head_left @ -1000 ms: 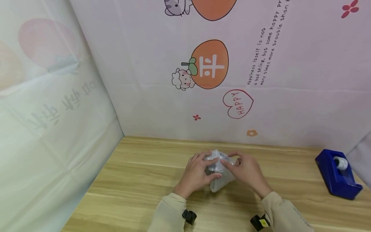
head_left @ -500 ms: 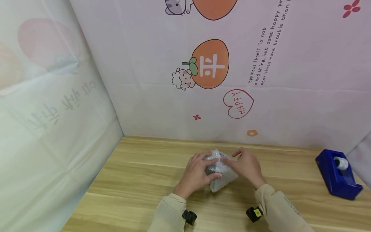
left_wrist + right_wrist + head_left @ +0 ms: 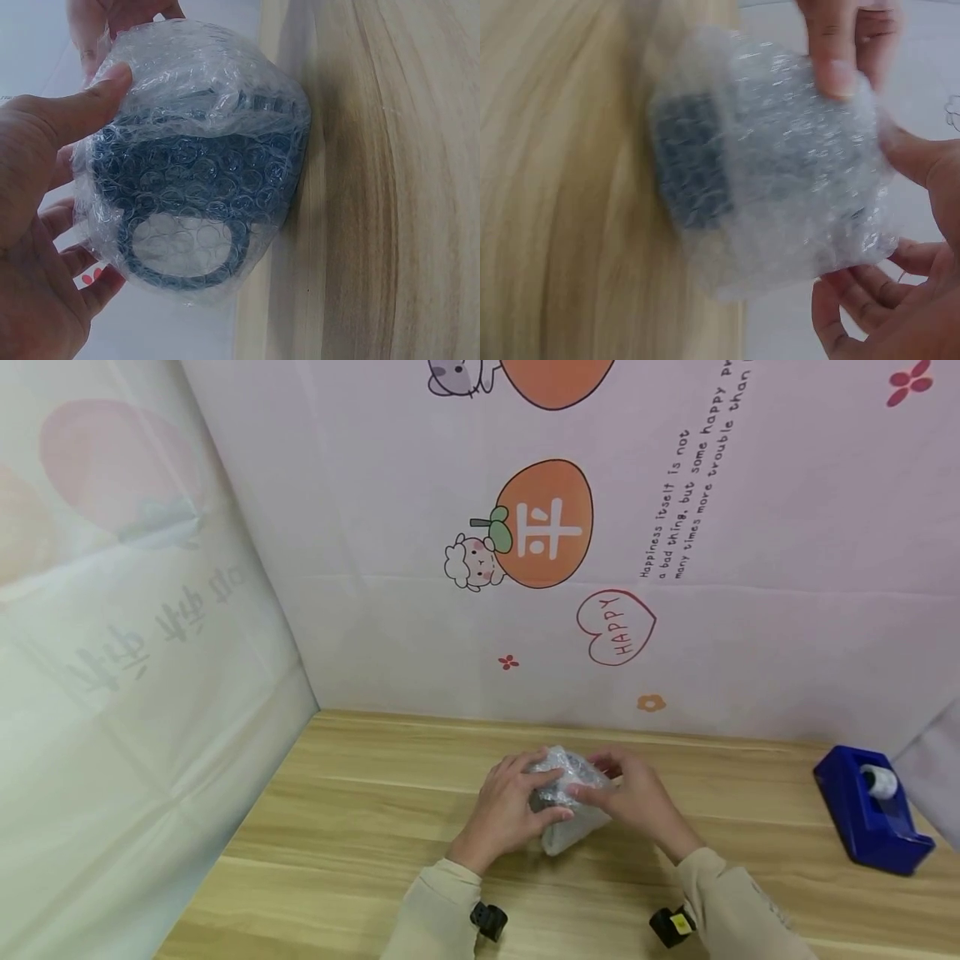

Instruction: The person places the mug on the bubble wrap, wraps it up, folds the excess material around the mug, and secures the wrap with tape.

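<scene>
A dark blue mug [image 3: 187,172] stands wrapped in bubble wrap [image 3: 573,827] on the wooden table. Its looped handle [image 3: 240,251] shows through the plastic in the left wrist view. From the left, my left hand [image 3: 504,806] grips the bundle, thumb on the near side and fingers over the top. My right hand [image 3: 641,797] holds the wrap on the other side, its thumb on the upper face and its fingers behind. In the right wrist view, folded layers of wrap cover most of the mug, and my right fingers [image 3: 862,300] curl at the bundle's edge.
A blue tape dispenser [image 3: 862,814] with a tape roll [image 3: 881,782] sits at the table's right. Behind the wooden table [image 3: 360,827] hangs a printed cloth backdrop [image 3: 390,635], and another pale cloth [image 3: 225,693] hangs at the left.
My right hand pulled its fingers back from the wrap, then closed them on the bundle's right side again. My left hand and the wrapped mug have stayed nearly still.
</scene>
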Demonstrator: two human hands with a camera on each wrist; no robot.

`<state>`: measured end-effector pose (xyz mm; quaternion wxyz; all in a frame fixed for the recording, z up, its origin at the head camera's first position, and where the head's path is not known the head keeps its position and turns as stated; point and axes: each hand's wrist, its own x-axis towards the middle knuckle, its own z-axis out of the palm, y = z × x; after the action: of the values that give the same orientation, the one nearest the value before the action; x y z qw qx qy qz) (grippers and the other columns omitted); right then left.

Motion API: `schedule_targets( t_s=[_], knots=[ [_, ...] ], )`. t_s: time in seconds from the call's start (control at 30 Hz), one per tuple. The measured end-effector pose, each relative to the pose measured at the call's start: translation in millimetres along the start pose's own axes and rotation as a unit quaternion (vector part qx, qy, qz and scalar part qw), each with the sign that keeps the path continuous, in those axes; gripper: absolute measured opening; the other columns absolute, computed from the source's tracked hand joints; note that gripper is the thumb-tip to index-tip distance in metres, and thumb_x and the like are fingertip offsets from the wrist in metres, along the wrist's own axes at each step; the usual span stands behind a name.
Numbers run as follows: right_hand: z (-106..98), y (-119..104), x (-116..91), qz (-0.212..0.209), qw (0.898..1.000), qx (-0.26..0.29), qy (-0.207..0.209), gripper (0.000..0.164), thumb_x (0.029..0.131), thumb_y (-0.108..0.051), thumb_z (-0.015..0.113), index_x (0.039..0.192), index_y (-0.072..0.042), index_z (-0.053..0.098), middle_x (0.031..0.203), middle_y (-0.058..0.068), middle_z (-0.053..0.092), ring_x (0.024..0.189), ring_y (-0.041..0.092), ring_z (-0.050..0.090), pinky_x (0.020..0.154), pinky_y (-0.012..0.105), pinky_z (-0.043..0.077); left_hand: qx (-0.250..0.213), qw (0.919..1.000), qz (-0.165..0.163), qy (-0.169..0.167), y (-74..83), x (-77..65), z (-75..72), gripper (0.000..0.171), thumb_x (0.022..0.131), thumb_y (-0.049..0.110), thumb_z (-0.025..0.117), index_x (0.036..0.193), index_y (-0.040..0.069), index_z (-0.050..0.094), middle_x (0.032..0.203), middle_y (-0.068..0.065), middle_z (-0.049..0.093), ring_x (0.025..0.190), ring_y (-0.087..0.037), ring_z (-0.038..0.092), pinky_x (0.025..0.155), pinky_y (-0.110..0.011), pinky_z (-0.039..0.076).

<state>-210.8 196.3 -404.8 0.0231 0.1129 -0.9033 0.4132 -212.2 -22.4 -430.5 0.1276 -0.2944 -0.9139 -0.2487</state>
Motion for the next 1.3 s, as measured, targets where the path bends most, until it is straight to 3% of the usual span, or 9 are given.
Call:
schedule_targets(
  t_s=[0.33,0.53,0.63,0.97,1.13,1.3],
  knots=[
    [1,11,-7,-0.095,0.995,-0.042,0.003,0.067,0.078,-0.030,0.090,0.129,0.003,0.063,0.122,0.016,0.062,0.101,0.030,0.062,0.078,0.042,0.057,0.012,0.9994,0.000,-0.033,-0.4,0.7,-4.3,0.063,0.089,0.056,0.068,0.142,0.024,0.060,0.156,-0.003,0.044,0.137,-0.024,0.046,0.114,-0.044,0.036],
    [4,11,-10,-0.126,0.986,-0.108,0.023,0.067,0.073,-0.027,0.092,0.126,0.003,0.065,0.116,0.013,0.062,0.096,0.025,0.062,0.076,0.041,0.054,0.016,0.9978,-0.004,-0.064,-2.1,0.6,-9.8,0.067,0.089,0.057,0.067,0.147,0.026,0.055,0.159,-0.003,0.040,0.140,-0.025,0.043,0.116,-0.044,0.033],
    [5,9,-10,-0.128,0.985,-0.112,0.026,0.066,0.073,-0.027,0.093,0.125,0.003,0.066,0.117,0.013,0.062,0.096,0.025,0.062,0.076,0.042,0.055,0.012,0.9974,-0.008,-0.071,-2.9,0.6,-11.9,0.067,0.089,0.056,0.068,0.147,0.027,0.054,0.160,-0.002,0.039,0.141,-0.026,0.042,0.116,-0.045,0.033],
    [9,10,-12,-0.129,0.983,-0.122,0.040,0.066,0.076,-0.031,0.090,0.127,0.002,0.066,0.117,0.012,0.064,0.098,0.027,0.063,0.076,0.042,0.054,-0.018,0.9974,-0.020,-0.067,-5.1,-0.5,-13.7,0.073,0.084,0.055,0.075,0.147,0.025,0.055,0.160,-0.005,0.038,0.143,-0.029,0.039,0.113,-0.050,0.036],
    [8,13,-15,-0.146,0.983,-0.107,0.025,0.071,0.076,-0.021,0.091,0.135,0.004,0.060,0.119,0.014,0.063,0.103,0.031,0.063,0.079,0.047,0.056,-0.005,0.9986,-0.008,-0.051,-3.8,-2.1,-13.7,0.076,0.081,0.055,0.079,0.146,0.021,0.057,0.159,-0.008,0.039,0.143,-0.031,0.039,0.113,-0.052,0.035],
    [14,14,-15,-0.145,0.982,-0.112,0.041,0.070,0.075,-0.015,0.090,0.135,0.005,0.060,0.120,0.017,0.063,0.103,0.033,0.064,0.083,0.050,0.056,0.016,0.9992,-0.015,-0.033,-1.8,-1.7,-12.6,0.074,0.080,0.053,0.081,0.144,0.023,0.058,0.156,-0.009,0.042,0.141,-0.030,0.040,0.112,-0.052,0.038]
  ],
)
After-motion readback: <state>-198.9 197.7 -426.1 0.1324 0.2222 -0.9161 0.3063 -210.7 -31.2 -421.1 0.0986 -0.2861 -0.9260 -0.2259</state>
